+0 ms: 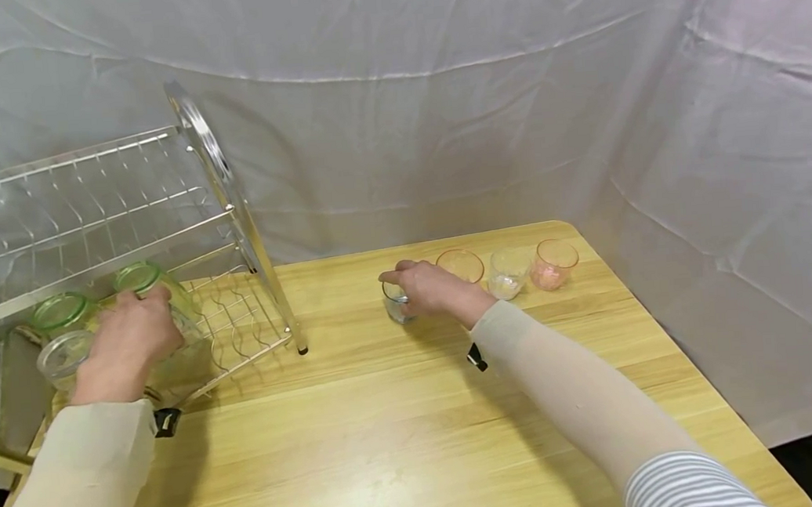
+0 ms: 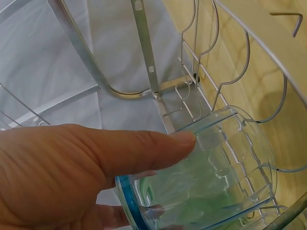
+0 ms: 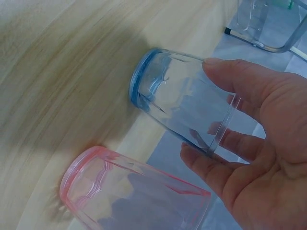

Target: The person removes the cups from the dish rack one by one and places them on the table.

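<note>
Unmarked blue-rimmed glass (image 3: 180, 112) in right hand (image 3: 254, 143)

Three cups (image 1: 509, 271) line the wooden table (image 1: 403, 411); white sheet (image 1: 507, 81) behind.

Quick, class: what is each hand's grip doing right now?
Left hand: holds a blue-rimmed glass at the rack.
Right hand: holds a blue-based glass.

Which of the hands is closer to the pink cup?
Right. The right hand grips a blue-rimmed glass near the pink cup; the left hand is far off at the dish rack.
</note>
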Tool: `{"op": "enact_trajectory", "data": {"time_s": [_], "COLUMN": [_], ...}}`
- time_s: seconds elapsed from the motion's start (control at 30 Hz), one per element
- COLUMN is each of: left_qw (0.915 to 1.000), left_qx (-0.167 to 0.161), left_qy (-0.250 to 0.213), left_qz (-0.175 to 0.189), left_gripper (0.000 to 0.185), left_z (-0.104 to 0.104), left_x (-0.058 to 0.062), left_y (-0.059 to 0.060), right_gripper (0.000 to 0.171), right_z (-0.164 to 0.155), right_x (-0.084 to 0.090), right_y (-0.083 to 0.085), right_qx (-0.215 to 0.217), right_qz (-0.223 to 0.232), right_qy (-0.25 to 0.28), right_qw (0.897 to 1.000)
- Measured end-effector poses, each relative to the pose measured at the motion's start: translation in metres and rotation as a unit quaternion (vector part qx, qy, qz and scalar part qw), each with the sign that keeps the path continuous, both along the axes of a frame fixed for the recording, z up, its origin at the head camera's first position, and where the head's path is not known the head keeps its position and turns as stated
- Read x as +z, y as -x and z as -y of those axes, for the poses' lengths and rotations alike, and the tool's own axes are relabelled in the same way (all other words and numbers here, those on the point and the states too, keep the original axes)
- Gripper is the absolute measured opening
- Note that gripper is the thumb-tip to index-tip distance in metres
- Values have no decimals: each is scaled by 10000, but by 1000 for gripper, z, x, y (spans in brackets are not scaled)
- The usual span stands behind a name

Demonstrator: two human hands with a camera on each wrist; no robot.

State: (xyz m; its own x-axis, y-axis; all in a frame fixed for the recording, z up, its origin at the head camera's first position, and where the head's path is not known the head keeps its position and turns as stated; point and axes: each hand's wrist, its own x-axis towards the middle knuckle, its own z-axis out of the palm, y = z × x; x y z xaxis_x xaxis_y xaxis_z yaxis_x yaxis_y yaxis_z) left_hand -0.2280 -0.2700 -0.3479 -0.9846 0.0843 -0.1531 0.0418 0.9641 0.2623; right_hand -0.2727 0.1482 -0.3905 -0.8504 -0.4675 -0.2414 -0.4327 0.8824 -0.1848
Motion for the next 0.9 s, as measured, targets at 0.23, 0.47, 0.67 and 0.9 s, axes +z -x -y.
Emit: {"op": "enact_trajectory", "data": {"time_s": [0.23,0.47,0.67,0.9], "left_qw": [9999,9995,9991,9994], "left_qx": [-37,-120,-213,-185], "left_qy": [34,201,254,203], "left_qz": [124,226,263,203], "left_gripper": [59,52,49,49], "left_z": [1,3,4,6], "left_x": [3,6,7,8], "left_y": [2,9,13,15], "right_gripper": [74,74,73,73], "right_z": [-1,-2,-2,-1], "right_x": [1,-1,0,-1], "right_y": [1,2,2,3], "right_qx": [9,-2,52,62], "right_qz": [-20,19,-39,-57], "right_qy": [-60,-38,-60,-32], "right_qw": [10000,10000,10000,10000]}}
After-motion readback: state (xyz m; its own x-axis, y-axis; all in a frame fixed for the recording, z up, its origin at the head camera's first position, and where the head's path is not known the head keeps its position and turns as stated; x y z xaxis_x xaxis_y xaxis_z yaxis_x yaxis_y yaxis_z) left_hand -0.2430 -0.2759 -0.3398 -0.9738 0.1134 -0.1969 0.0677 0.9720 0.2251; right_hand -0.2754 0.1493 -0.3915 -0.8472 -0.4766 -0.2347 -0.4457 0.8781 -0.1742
